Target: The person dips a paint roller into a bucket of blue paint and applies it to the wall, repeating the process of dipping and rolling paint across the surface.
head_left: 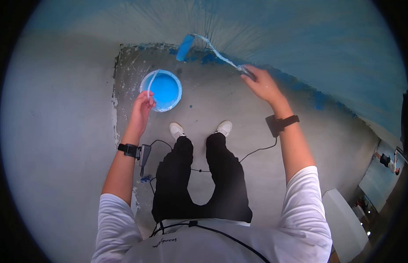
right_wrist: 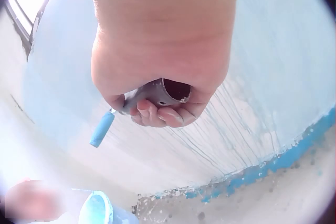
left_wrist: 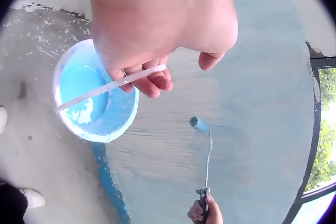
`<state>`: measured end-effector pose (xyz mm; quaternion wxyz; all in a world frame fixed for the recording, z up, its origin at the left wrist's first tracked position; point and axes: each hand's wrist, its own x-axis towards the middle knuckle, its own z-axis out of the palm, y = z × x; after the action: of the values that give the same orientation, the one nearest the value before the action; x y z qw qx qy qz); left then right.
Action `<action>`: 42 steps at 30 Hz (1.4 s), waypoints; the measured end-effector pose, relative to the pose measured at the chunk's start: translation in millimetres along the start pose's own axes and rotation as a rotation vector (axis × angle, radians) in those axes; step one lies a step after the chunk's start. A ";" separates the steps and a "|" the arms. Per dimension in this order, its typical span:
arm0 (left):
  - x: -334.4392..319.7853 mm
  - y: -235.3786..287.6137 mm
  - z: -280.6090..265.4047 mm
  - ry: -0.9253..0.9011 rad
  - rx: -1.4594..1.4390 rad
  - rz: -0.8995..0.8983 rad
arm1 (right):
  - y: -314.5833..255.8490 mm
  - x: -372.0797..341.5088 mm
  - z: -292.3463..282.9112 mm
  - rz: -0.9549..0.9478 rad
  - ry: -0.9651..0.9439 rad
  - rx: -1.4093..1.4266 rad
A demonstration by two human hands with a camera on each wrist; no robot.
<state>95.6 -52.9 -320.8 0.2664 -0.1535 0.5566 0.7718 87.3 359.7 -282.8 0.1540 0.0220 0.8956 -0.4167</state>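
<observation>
My left hand [head_left: 143, 105] has its fingers curled under the white handle [left_wrist: 89, 94] of a paint bucket [head_left: 179, 91]. Light blue paint [head_left: 163, 87] lies inside the bucket, whose rim is smeared with it. In my right hand [head_left: 263, 83] I grip a paint roller by its grey handle [right_wrist: 149, 94], which has an open hollow end. The roller's paint-crusted metal rod [head_left: 217, 52] runs out to a blue sleeve [head_left: 185, 47]. In the left wrist view the sleeve [left_wrist: 199, 124] overlaps the pale wall, beyond the bucket.
Ahead stands a wall [head_left: 300, 52] with pale and blue painted areas and a deeper blue strip along its base. A plain wall [head_left: 50, 109] rises on the left. Cables [head_left: 261, 151] hang from both wrist devices. Another person [head_left: 390, 162] is far right; a window [left_wrist: 325, 129] shows too.
</observation>
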 end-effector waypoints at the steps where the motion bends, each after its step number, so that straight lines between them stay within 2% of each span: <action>1: 14.5 -15.7 -1.1 0.016 0.001 0.025 | -1.2 4.3 -5.0 -0.005 -0.052 -0.045; 6: 93.0 -72.6 -6.9 0.037 0.055 0.090 | 65.7 37.8 19.3 0.014 -0.129 -0.073; 9: 130.4 -93.0 3.5 0.103 0.134 0.064 | 95.9 62.8 38.3 0.024 -0.082 -0.015; 12: 169.7 -117.4 6.6 0.156 0.124 0.084 | 108.9 90.9 55.9 0.109 -0.251 0.082; 14: 189.7 -133.9 -10.0 0.141 0.076 0.118 | 111.6 104.2 77.4 0.119 -0.273 -0.012; 16: 208.6 -142.1 -18.5 0.113 0.086 -0.001 | 115.7 121.3 93.2 0.132 -0.290 -0.104; 18: 226.5 -147.0 -14.7 0.072 0.145 -0.007 | 122.4 140.4 107.3 0.170 -0.371 -0.206; 20: 242.1 -149.2 -7.1 0.039 0.219 -0.026 | 135.9 163.3 126.1 0.129 -0.406 -0.267; 22: 258.3 -149.4 1.5 -0.015 0.248 -0.126 | 146.1 179.2 143.4 0.109 -0.447 -0.315; 25: 265.3 -153.8 -4.7 -0.124 0.278 -0.132 | 155.3 184.6 174.2 0.117 -0.454 -0.347; 27: 264.9 -156.1 -9.7 -0.157 0.300 -0.151 | 164.4 185.4 190.7 0.219 -0.509 -0.391; 29: 265.2 -156.4 -7.4 -0.173 0.320 -0.199 | 176.0 185.7 199.3 0.227 -0.505 -0.387; 31: 267.8 -164.4 -12.0 -0.201 0.313 -0.153 | 176.4 183.3 205.7 0.219 -0.477 -0.395; 35: 278.4 -179.0 -5.7 -0.241 0.368 -0.132 | 174.8 187.5 220.2 0.277 -0.538 -0.413; 38: 282.9 -187.0 1.3 -0.257 0.515 -0.109 | 184.1 189.4 232.2 0.281 -0.533 -0.438; 41: 283.0 -193.4 2.6 -0.251 0.532 -0.164 | 185.9 183.7 234.5 0.266 -0.510 -0.469; 42: 280.0 -192.0 0.5 -0.272 0.451 -0.214 | 182.4 180.6 233.7 0.269 -0.502 -0.485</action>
<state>-19.7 60.7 -619.2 0.4459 -0.0432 0.6540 0.6096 6.2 286.6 -612.3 0.4230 -0.0006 0.8917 -0.1610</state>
